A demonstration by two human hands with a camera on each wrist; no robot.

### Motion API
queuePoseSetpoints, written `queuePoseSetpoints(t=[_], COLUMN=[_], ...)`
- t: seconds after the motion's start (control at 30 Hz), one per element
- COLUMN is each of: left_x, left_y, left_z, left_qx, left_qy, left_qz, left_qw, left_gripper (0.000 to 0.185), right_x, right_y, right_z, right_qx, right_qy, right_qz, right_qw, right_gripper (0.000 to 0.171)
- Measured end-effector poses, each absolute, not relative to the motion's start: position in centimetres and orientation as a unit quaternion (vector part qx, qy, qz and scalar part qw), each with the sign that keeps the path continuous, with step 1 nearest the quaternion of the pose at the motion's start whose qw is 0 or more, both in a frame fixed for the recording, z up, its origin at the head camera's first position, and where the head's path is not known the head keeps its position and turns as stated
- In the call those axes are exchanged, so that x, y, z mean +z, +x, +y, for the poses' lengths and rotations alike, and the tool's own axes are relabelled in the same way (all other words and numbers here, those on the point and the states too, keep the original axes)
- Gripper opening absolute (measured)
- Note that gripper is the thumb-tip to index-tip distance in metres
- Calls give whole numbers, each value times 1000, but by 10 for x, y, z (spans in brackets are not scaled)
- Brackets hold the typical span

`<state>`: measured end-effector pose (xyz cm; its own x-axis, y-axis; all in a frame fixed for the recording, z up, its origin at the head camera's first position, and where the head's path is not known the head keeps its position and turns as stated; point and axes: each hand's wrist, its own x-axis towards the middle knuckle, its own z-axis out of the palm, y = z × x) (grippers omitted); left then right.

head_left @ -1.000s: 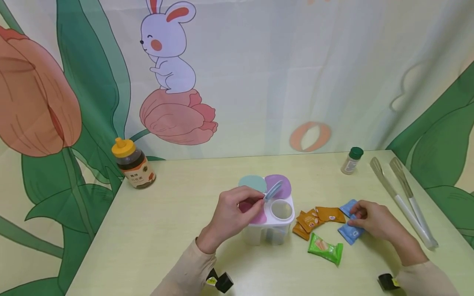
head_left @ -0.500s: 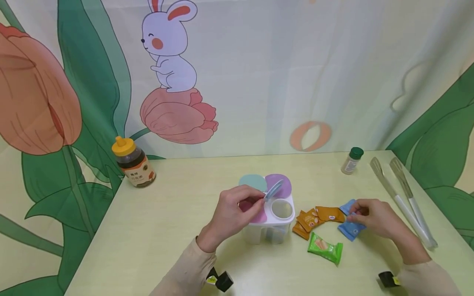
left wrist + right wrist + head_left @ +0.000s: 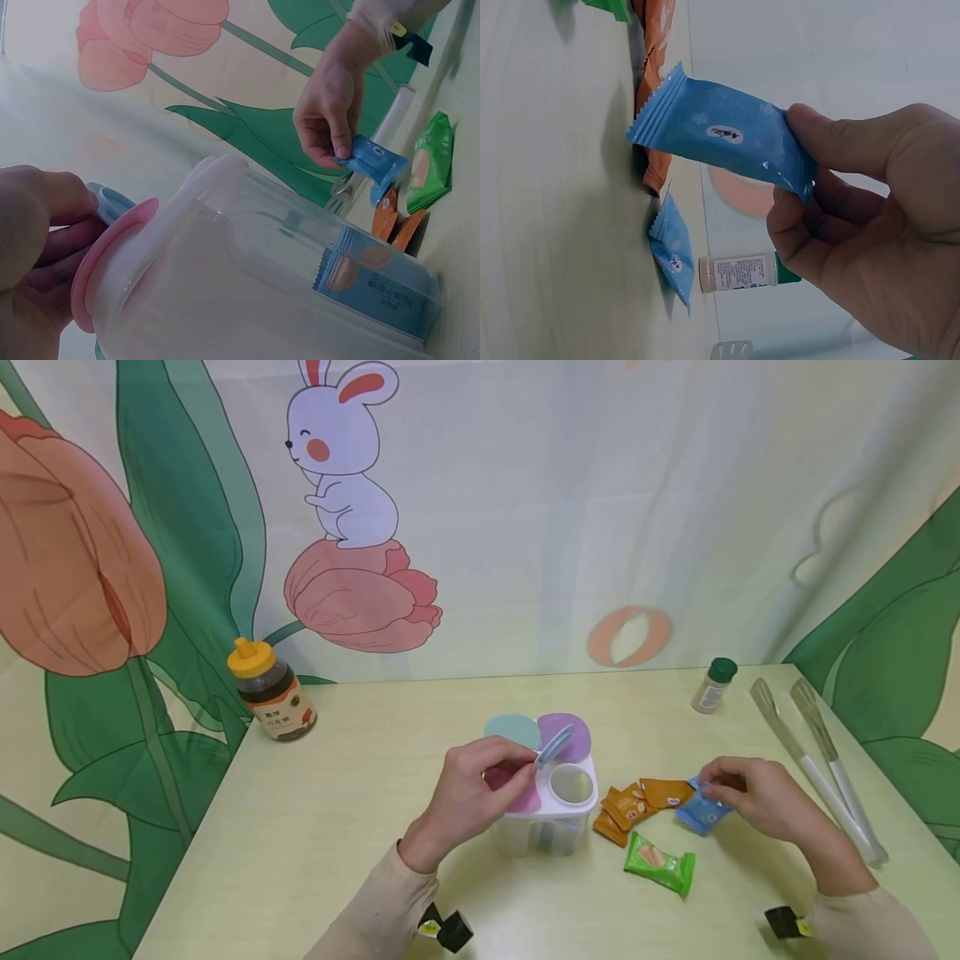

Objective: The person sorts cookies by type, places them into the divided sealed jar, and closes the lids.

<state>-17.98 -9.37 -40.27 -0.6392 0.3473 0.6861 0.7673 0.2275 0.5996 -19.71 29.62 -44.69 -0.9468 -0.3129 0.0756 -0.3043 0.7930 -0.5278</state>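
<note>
My left hand point(image 3: 476, 793) pinches a light blue flip lid point(image 3: 555, 745), holding it raised on a clear container point(image 3: 543, 837) with a white top. One round opening point(image 3: 571, 784) in that top is uncovered. Through the container's wall a blue packet point(image 3: 375, 289) shows inside. My right hand point(image 3: 761, 797) pinches a blue snack packet point(image 3: 724, 131) by one end, just above the table. Below it a second blue packet point(image 3: 673, 251) lies on the table. Orange-brown packets point(image 3: 628, 808) and a green packet point(image 3: 660, 863) lie between the container and my right hand.
A honey bottle point(image 3: 273, 693) with a yellow cap stands at the back left. At the back right is a small shaker jar point(image 3: 713, 685) with a green cap. Tongs point(image 3: 825, 777) lie along the right side. A printed curtain point(image 3: 510, 527) hangs behind the table point(image 3: 300, 860).
My right hand has taken hold of a blue packet, lifted it off the table and shifted it slightly left. The left hand and the lid stay where they were.
</note>
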Motion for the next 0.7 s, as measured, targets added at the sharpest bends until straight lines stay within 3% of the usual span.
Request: queuePoseSetpoints(t=[0.17, 0.43, 0.7], left_x=[-403, -403, -402], left_y=[-180, -179, -179], left_z=[-93, -94, -94], left_qx=[-500, -499, -500], left_qy=[-370, -366, -368], left_qz=[-755, -757, -756], left_qw=[210, 209, 208], left_gripper=[8, 9, 9], right_x=[-442, -438, -434], right_y=[-196, -192, -193], right_z=[293, 286, 277], right_qx=[-285, -283, -296], right_qy=[-169, -184, -193], right_qz=[943, 937, 927], right_qw=[-2, -84, -127], right_gripper=[10, 9, 12])
